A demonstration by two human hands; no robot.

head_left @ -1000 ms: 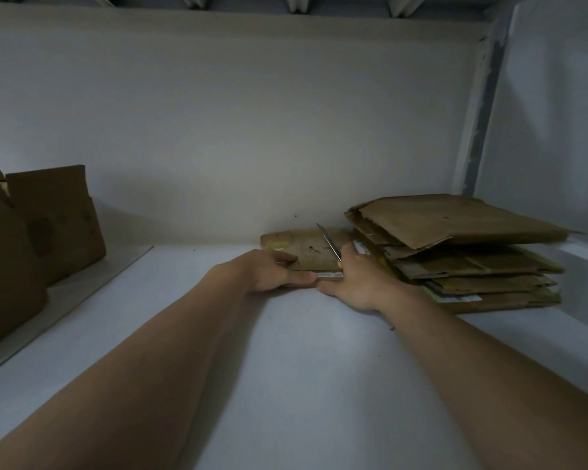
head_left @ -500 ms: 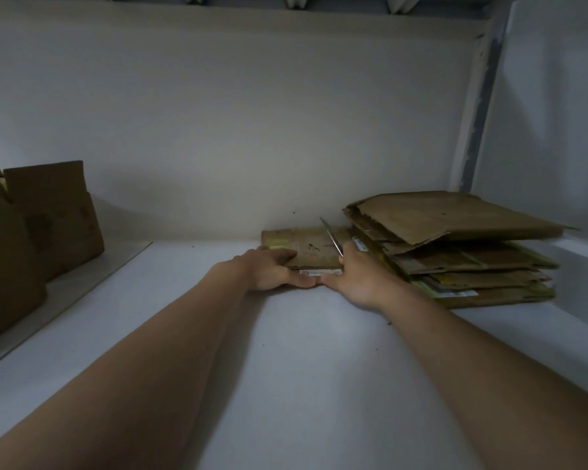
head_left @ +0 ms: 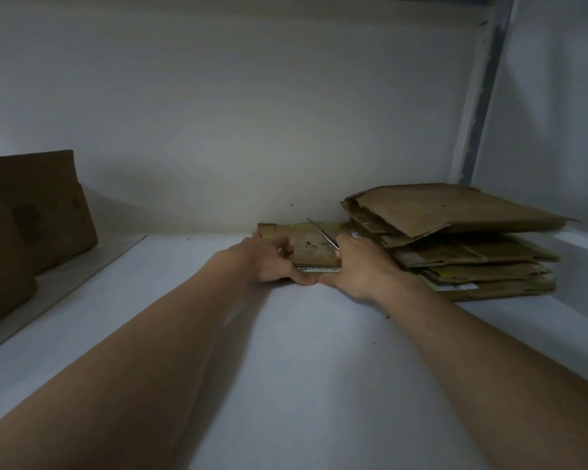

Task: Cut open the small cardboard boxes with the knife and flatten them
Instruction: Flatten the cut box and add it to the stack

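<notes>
A flattened small cardboard box (head_left: 308, 244) lies on the white surface (head_left: 286, 368) against the back wall. My left hand (head_left: 267, 261) grips its near left edge, thumb underneath at the front. My right hand (head_left: 357, 266) holds the box's near right corner and also keeps a thin knife (head_left: 321, 232), whose blade points up and back over the box. A stack of flattened cardboard boxes (head_left: 455, 245) sits just right of my right hand.
At the far left stand unflattened brown cardboard boxes (head_left: 38, 212) on a thin grey board (head_left: 82, 276). A white side wall with a grey post (head_left: 479, 96) closes the right side, and the back wall is close behind the boxes.
Both hands have slid the flattened box slightly away toward the back wall. The knife stays in my right hand, blade still pointing up.
</notes>
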